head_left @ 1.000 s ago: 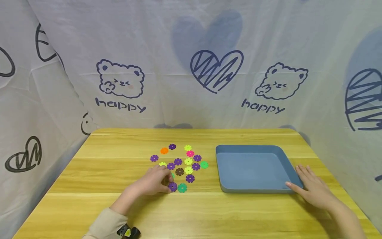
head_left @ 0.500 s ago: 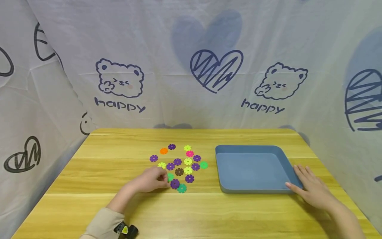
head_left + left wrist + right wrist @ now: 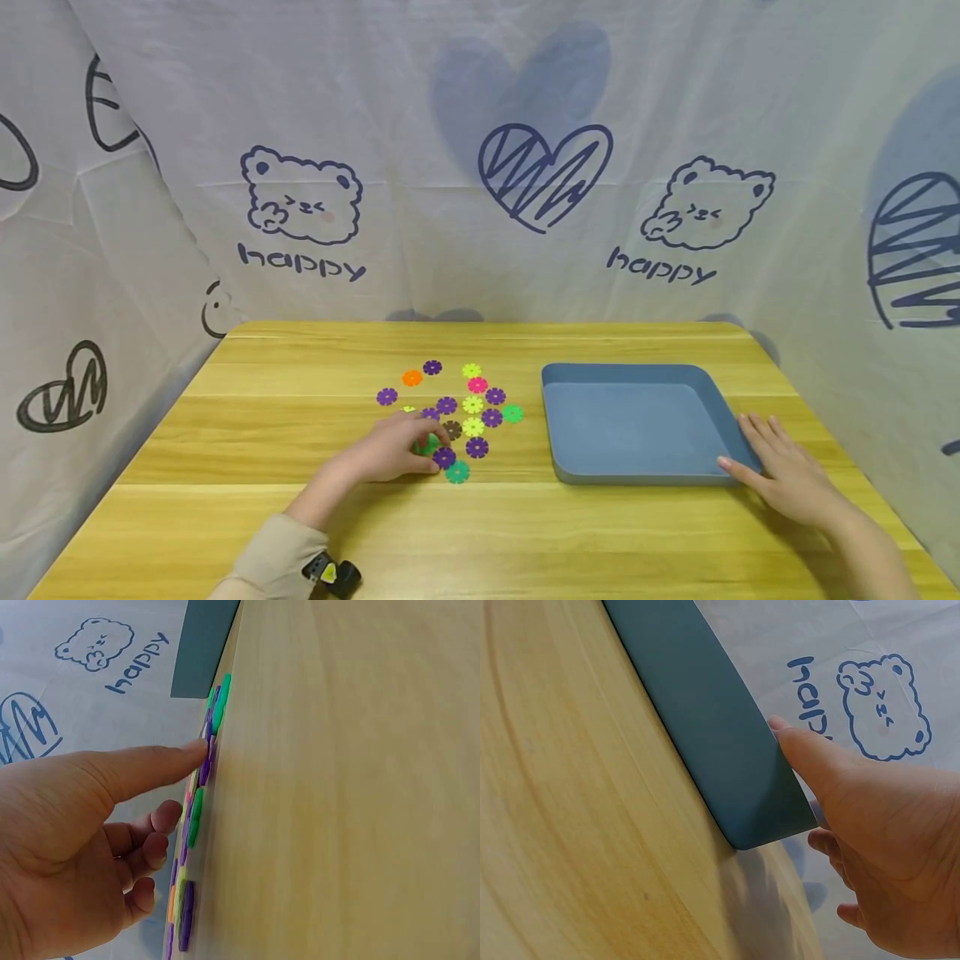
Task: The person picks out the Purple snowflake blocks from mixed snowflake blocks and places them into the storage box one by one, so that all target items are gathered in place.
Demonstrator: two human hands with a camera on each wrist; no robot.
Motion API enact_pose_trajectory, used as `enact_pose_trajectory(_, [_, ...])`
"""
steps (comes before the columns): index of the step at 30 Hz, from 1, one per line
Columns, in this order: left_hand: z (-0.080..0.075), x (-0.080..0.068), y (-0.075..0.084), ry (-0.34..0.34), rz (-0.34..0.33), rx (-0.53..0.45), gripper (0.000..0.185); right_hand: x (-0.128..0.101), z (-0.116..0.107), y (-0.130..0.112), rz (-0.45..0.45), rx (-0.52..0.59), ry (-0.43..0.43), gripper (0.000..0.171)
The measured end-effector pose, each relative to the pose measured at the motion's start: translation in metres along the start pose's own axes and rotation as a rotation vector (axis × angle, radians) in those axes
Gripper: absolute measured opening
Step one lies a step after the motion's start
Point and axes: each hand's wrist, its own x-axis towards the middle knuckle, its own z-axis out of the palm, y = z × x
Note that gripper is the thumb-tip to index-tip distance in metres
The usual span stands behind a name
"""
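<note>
Down on the wooden table [image 3: 247, 433], the left hand [image 3: 390, 451] lay at the near left edge of a cluster of flat plastic flower discs [image 3: 473, 405]. Its fingers were loosely curled, the thumb stretched forward so that its tip touched a purple disc [image 3: 444, 457]; whether that disc was actually pinched, the views did not show. A green disc [image 3: 427, 447] sat partly hidden under the fingertips, and a teal disc [image 3: 457, 472] lay just beyond the thumb, toward the person. Farther out from the hand were the other discs in purple, yellow-green, pink, orange and brown, all flat on the wood.

Off to the right of the discs stood a blue tray [image 3: 705, 392]. The right hand [image 3: 787, 477] rested at its near right corner, fingers straight and relaxed along the rim, thumb against the near wall, gripping nothing. Behind the table hung a white cloth [image 3: 480, 167] printed with bears and hearts.
</note>
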Motion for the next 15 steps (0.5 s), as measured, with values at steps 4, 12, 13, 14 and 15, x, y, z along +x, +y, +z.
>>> enact_pose_trajectory(4, [0.0007,0.0020,0.0024,-0.006,0.004,0.040,0.032,0.0002,0.0002,-0.0001,0.000,-0.002,0.000,0.088])
enact_pose_trajectory(12, [0.0009,0.0057,0.0045,-0.008,-0.031,0.026,0.028,0.0004,0.0010,0.0013,-0.001,0.002,0.001,0.088])
enact_pose_trajectory(13, [0.0009,0.0062,0.0046,-0.005,-0.037,0.011,0.026,0.0004,0.0009,0.0014,0.000,0.002,0.000,0.088])
enact_pose_trajectory(14, [0.0009,0.0068,0.0046,-0.004,-0.043,-0.003,0.025,0.0004,0.0009,0.0016,-0.001,0.001,0.001,0.088])
enact_pose_trajectory(15, [0.0007,0.0072,0.0047,-0.003,-0.047,-0.018,0.024,0.0004,0.0008,0.0016,-0.001,0.001,0.001,0.087])
